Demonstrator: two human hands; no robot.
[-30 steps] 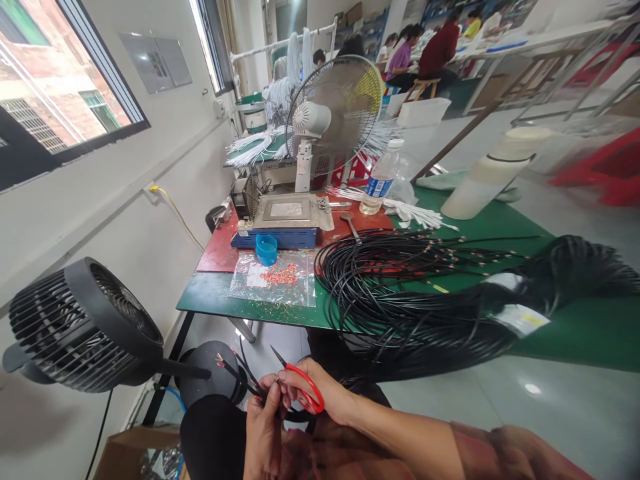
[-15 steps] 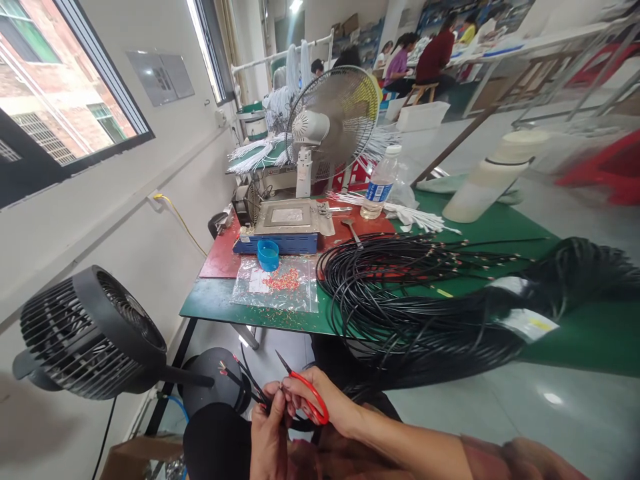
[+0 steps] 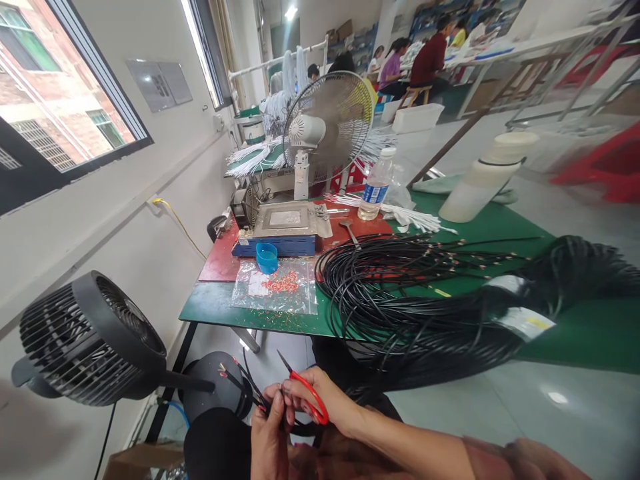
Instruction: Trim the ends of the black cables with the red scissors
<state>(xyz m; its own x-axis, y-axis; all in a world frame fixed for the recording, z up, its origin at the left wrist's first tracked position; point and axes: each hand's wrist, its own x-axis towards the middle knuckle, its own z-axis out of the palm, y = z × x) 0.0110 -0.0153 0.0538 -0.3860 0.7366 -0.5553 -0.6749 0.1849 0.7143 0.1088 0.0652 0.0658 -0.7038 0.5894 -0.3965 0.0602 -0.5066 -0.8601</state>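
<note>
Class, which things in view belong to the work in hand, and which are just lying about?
In the work:
red-handled, pointed metal scissors, in the right hand
thin black cables with reddish ends, in the left hand
probably the large black cable bundle

Seemingly just lying about:
clear plastic bottle with blue label
pale cylindrical bottle
round dark-grey fan

Plastic scissor handles (image 3: 321,404), metal blades (image 3: 285,361), glossy cables (image 3: 400,317)

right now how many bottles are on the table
2 in view: the blue-labelled clear bottle and, to its right, the white bottle, both beyond the looped black cables.
</note>
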